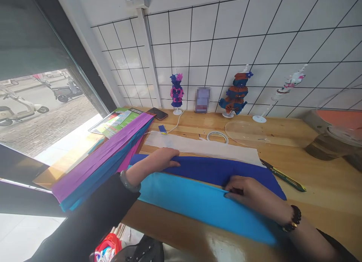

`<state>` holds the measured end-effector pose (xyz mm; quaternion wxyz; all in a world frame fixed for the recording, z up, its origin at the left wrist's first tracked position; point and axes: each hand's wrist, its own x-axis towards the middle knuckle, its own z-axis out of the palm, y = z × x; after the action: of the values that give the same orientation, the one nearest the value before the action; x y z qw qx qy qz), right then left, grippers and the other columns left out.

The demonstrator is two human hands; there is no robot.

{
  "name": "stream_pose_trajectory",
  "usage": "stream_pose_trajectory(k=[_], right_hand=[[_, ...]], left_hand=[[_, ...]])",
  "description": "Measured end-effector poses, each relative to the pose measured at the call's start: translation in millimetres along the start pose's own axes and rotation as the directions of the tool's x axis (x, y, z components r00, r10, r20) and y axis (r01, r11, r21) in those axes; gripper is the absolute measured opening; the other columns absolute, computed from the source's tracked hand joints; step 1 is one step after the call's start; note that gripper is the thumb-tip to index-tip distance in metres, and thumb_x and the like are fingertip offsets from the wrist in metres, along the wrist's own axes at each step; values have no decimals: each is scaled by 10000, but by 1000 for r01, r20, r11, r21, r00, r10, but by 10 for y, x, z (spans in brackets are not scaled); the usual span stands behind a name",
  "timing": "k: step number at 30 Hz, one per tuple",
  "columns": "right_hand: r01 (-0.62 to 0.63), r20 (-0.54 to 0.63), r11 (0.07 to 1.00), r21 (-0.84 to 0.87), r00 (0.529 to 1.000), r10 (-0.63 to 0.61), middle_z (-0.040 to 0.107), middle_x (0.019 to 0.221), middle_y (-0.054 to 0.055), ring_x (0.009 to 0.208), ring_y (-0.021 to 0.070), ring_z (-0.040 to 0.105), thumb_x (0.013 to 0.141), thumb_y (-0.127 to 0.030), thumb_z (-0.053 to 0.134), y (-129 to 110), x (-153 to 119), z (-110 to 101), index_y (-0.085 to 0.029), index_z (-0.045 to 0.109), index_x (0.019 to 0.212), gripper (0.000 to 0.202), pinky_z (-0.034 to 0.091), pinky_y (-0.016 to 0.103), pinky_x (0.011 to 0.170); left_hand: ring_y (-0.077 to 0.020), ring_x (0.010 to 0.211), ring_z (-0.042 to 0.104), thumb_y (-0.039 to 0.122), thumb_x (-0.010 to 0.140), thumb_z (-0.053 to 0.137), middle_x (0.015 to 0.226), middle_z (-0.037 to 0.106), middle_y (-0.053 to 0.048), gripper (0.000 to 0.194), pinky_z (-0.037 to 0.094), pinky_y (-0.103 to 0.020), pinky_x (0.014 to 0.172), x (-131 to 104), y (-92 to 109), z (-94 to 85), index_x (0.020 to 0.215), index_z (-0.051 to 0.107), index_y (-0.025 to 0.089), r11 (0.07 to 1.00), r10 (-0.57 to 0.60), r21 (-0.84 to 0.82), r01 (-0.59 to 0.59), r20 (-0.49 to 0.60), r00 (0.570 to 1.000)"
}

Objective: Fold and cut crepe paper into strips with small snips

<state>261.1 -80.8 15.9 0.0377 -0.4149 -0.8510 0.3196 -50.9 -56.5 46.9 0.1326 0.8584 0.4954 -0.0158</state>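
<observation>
Left hand: reaches in from the lower left, the hand (158, 159) palm down on the dark blue strip, fingers pointing right; thumb and forefinger stand apart with nothing pinched between their tips.
Right hand: comes from the lower right, wrist low, the hand (247, 190) turned inward with fingers curled, pinching the upper edge of the light blue strip between thumb and fingertips.
Wrists: a smooth pale bangle (130, 182) on the left, dark round beads (293, 218) on the right.
Light blue strip (195, 198): on the table (325, 216) nearest the person, long, thin and matte; its long axis runs left to right, sloping towards the person at the right end.
Dark blue strip (203, 167): just beyond it, soft-looking, nearly parallel, its right end curved; whether paper or cloth, I cannot tell.
White strip (203, 145): farther back, slightly wrinkled, lying along the same direction.
Purple strip (107, 154): at the left, lengthwise creased, slanting from lower left to upper right over blue layers.
Cutter (285, 177): slim, right of the white strip, pointing away and leftward.
</observation>
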Motion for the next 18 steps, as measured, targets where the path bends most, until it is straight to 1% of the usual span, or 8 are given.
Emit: stream_pose_trajectory(k=[4,6,8,10,13,14,16,18], right_hand=[[39,-18,999,29,999,-39,638,789,19,712,171,574,824,-403,458,-41,-25,0,-249,617,709,249,423,288,649],[48,-22,998,34,999,-47,630,763,17,697,171,567,829,-396,447,-50,-28,1,-245,595,690,253,422,290,640],[48,-21,998,41,999,-47,630,778,16,701,169,566,831,-391,442,-45,-24,6,-241,589,692,252,423,289,643],[50,-15,998,47,999,-49,630,795,18,724,173,568,828,-390,447,-28,-14,17,-240,595,704,244,426,290,661],[43,-10,997,59,999,-42,625,800,25,745,182,566,814,-400,465,0,0,39,-239,603,716,233,426,295,672],[34,-11,997,65,999,-33,622,793,27,740,183,564,808,-406,470,7,3,46,-240,601,712,232,426,295,665],[14,-11,997,81,1000,-13,614,770,25,721,181,560,797,-418,479,16,7,57,-243,595,698,232,427,294,651],[1,-12,995,100,1000,0,613,752,22,707,180,559,792,-426,482,22,13,66,-245,596,700,233,431,293,644]], left_hand=[[-152,602,518,478,885,375,649,527,7,311,315,-238,543,-314,97,-303,869,500,193,986,-106,121,117,-95,990],[-144,606,518,498,887,344,667,530,15,339,328,-232,561,-525,70,-458,874,499,198,977,-173,100,189,-155,973],[-134,628,520,536,870,345,721,551,24,366,343,-220,573,-756,-19,-596,892,507,209,954,-283,32,297,-223,933],[-124,628,510,559,848,362,711,547,33,391,344,-209,577,-994,-157,-710,892,516,202,899,-420,-2,438,-289,861],[-102,658,497,565,846,354,736,549,49,423,346,-190,621,-1333,-422,-820,936,518,185,797,-580,-13,604,-297,758],[-100,664,493,569,846,350,745,555,50,434,347,-187,624,-1435,-519,-834,958,516,184,749,-638,-34,662,-306,706],[-110,665,490,580,837,363,748,562,46,445,354,-190,608,-1608,-710,-822,988,507,188,671,-722,-76,737,-293,627],[-126,714,500,590,833,367,789,567,34,456,376,-202,627,-1732,-882,-755,1010,496,191,637,-748,-99,765,-321,581]])
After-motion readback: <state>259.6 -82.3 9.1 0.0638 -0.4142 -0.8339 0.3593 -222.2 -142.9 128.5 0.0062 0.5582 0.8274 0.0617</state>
